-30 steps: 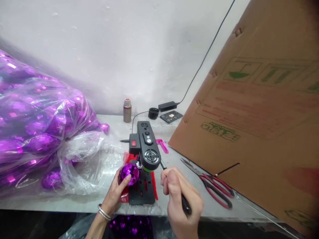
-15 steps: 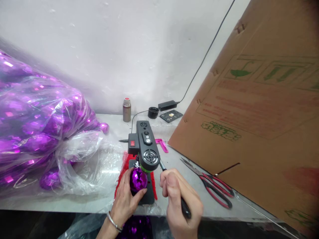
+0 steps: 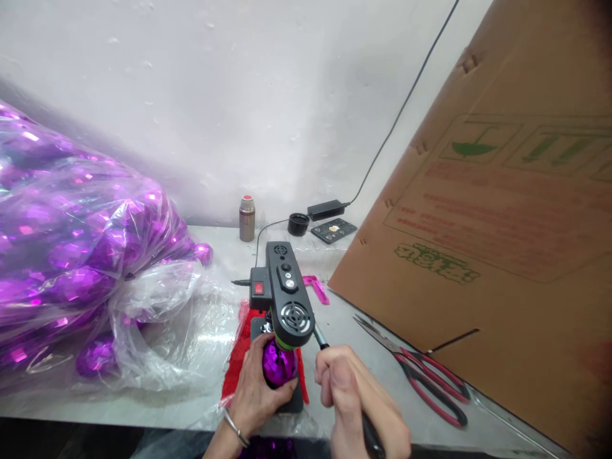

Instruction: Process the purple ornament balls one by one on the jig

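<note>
Ball point(image 3: 280, 364) down there, purple and mirrored, right under the near end of the black machine point(image 3: 289, 293), and we have our left hand point(image 3: 253, 386) cupped round it: fingers along the left side, thumb hooked across the near right. A bangle point(image 3: 235, 427) rings that wrist, and the forearm slants in from below. Over on the other side, our right hand point(image 3: 361, 401) is wrapped in a fist round the lever point(image 3: 322, 338), thumb uppermost, black grip poking out underneath. Whether the ball touches the machine's green underside, we cannot tell.

Now the edges! Our left wrist is over the near rim of the table point(image 3: 157, 405), so the front is tight. Leftward we get loose clear plastic point(image 3: 191, 357) spread up to the bulging bag point(image 3: 71, 255) of purple balls, and a red sheet point(image 3: 236, 363) under the machine's base. Rightward, a strip of bare tabletop, then scissors point(image 3: 406, 360), blades pointing away, beside the big cardboard box point(image 3: 459, 217). Beyond the machine, we see bare tabletop before the bottle point(image 3: 247, 220), and a pink piece point(image 3: 318, 290) just to the right.
</note>
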{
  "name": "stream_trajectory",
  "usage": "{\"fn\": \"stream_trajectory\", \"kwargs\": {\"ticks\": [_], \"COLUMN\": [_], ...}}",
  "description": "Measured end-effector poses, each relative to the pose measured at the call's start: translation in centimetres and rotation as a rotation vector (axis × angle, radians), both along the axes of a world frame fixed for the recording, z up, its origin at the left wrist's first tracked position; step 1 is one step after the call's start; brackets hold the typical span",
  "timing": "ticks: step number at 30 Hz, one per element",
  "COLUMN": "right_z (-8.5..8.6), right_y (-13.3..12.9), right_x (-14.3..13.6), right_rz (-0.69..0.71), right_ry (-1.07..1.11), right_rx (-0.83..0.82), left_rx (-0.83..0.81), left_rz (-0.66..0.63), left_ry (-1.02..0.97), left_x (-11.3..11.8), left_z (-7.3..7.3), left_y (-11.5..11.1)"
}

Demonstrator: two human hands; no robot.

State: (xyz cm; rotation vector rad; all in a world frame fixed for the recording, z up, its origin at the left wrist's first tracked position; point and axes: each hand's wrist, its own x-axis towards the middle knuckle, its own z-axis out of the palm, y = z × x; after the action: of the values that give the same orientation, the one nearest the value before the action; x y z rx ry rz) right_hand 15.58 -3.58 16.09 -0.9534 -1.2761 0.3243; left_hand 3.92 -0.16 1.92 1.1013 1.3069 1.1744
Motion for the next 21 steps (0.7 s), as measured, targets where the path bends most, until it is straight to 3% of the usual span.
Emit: {"fn": "stream_trajectory", "kwargs": {"ticks": [8,13,21], "right_z": [-1.2,-2.8,-3.7], "right_y": [0.2,1.0,1.2], "right_x": [-0.6,-0.4,-0.6], "right_rz": [-0.069,-0.107,-0.132], "right_ry": [0.02,-0.03,-0.01], "right_rx": [0.096,0.247,0.273], "left_rx": [0.124,0.185,0.236], "left_rz": [-0.036,0.019,0.03], "left_ry": [0.248,0.38,0.413], "left_x": [-0.2,0.3,0.6], "left_z": [-2.2,-2.8,-3.4], "left_y": [-0.2,-0.2,-0.3]}}
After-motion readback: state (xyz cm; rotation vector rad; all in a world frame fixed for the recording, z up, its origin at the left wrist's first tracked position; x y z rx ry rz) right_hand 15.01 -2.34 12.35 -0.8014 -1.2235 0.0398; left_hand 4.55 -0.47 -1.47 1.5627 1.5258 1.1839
